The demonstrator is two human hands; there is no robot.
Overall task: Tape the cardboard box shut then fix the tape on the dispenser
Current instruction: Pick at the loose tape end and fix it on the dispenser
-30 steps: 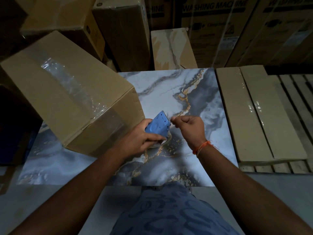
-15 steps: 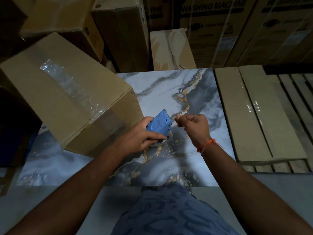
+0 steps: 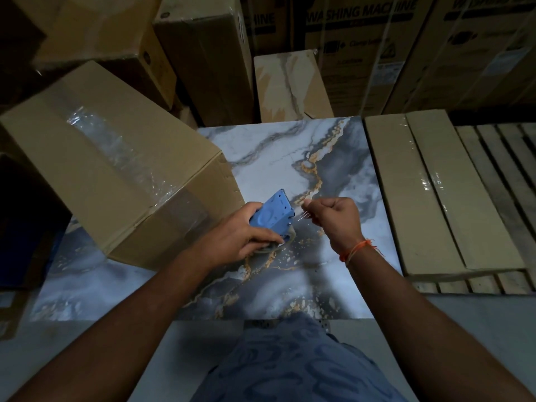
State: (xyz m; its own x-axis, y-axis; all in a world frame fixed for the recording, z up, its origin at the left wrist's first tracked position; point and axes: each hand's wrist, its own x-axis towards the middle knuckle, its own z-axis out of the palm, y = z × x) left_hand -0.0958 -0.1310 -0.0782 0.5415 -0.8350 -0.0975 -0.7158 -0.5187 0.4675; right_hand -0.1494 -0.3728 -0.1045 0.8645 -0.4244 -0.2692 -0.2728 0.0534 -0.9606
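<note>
Along the top of the frame, the tall cartons (image 3: 359,53) behind your work surface read "WASHING MACHINE" in large dark letters; the smaller print and the labels beneath are too dim to read. No other writing can be made out.

Your box (image 3: 116,166) sits at the left of the frame, resting on the marbled slab (image 3: 275,158) and turned at an angle to it. It is plain brown cardboard, its flaps closed, with a wide strip of clear tape, wrinkled and shiny, running along the top seam and down over the near end face.

Your left hand (image 3: 235,236) is clamped around the dispenser (image 3: 272,213), just right of the box's near corner, at the centre of the frame. The dispenser is blue plastic with a toothed cutting edge at its upper tip; the tape roll shows only partly under your palm. Your right hand (image 3: 336,219) is just beside it, closed with thumb and fingertips pinching a thin glinting strand of clear tape that runs to the dispenser's side. An orange thread (image 3: 356,249) circles that wrist.

At the right, a flat carton (image 3: 429,192) wrapped in clear film lies on a slatted pallet (image 3: 504,181).
</note>
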